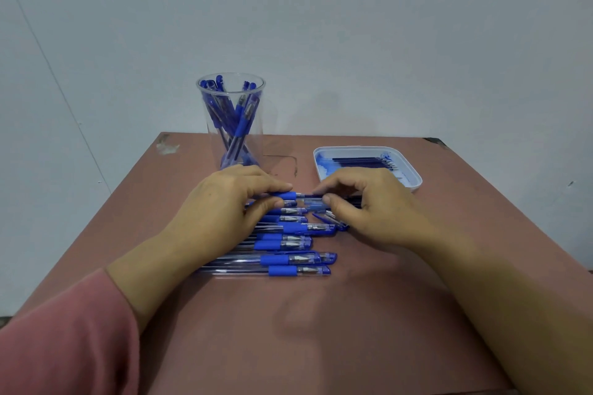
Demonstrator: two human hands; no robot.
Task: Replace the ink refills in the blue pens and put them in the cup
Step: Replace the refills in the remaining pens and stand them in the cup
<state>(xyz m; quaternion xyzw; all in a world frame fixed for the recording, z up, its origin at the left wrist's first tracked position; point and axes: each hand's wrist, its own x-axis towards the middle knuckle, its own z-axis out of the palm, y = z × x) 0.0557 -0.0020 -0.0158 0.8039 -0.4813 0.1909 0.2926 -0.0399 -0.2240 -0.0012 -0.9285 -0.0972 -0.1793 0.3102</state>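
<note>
Between the two hands, a blue pen (286, 195) is held level just above the counter (321, 330). The left hand (224, 212) pinches its blue rubber grip between thumb and forefinger, the other fingers curled beneath. The right hand (369, 212) has its fingers bent over and its thumb tip pressed to the pen's clear front end, so both hands are closed on this one pen. Whether the dark length running under the right fingers is a refill cannot be told.

Directly under and on the near side of the hands lies a row of blue pens (288, 244), side by side and touching, tips towards the right hand. A loose cap (324, 221) rests just below the right thumb.

Beyond the left hand, close to its knuckles, stands the clear cup (253, 138), upright, with several blue pens (239, 125) leaning inside it. Beyond the right hand, almost touching its fingers, sits a white tray (417, 181) holding ink refills (362, 162) and blue stains.

Behind cup and tray runs the counter's far edge, against a pale wall (353, 26). The right edge slants away well outside the right hand; the left edge runs outside the pink sleeve (64, 330). Bare counter stretches from the pen row towards the person.
</note>
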